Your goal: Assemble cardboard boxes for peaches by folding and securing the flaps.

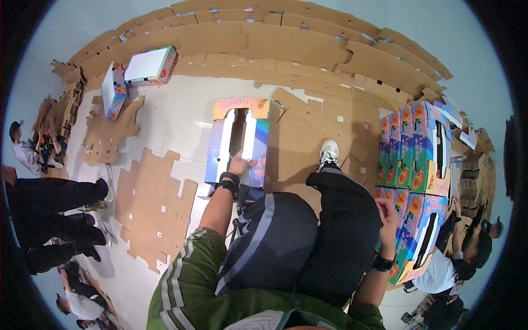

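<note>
A printed cardboard box (256, 159), blue and purple with an orange-yellow end, lies on the floor ahead of me, a long dark gap between its white top flaps. My left hand (240, 164) is at the near part of that gap, gripping the box by a flap edge; some of its fingers are hidden. Off to the right, my right hand (388, 215) hangs beside my knee with loosely bent fingers and nothing visible in them. Close by it stand stacked fruit-print boxes (404, 148); I cannot tell whether the hand touches them.
Flattened cardboard (154, 206) lies on the floor at left, and more cardboard sheets (308, 118) stretch beyond my shoe. Two more boxes (149, 66) rest at the far left. Long cardboard stacks (220, 41) line the back. Other people (60, 220) are at both sides.
</note>
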Motion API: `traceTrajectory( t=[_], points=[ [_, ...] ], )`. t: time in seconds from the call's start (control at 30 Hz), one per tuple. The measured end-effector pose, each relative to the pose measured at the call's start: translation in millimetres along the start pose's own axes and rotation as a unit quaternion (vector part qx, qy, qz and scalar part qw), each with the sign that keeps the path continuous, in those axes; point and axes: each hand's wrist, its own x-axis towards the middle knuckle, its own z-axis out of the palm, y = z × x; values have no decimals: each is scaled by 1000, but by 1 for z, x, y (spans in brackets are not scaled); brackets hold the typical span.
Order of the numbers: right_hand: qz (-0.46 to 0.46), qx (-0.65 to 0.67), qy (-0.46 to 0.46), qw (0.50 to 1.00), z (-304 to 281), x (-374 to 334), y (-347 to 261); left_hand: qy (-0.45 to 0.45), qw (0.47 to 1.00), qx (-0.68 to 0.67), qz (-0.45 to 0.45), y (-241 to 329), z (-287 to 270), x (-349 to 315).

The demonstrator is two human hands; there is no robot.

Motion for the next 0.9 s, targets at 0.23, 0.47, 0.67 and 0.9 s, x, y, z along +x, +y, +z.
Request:
traceTrajectory(
  t=[0.23, 0.47, 0.67, 0.9],
  points=[
    [-41, -32, 2, 999, -2, -2, -13, -49, 994, -7, 100, 82, -10, -6],
    [-49, -53, 4, 997, -21, -20, -58, -181, 967, 42, 174, 232, -29, -91],
    [-188, -122, 34, 974, -50, -67, -125, -238, 940, 142, 201, 317, -65, -238],
    [-418, -243, 207, 851, -71, -177, -182, -355, 879, 230, 218, 369, -39, -369]
  ],
)
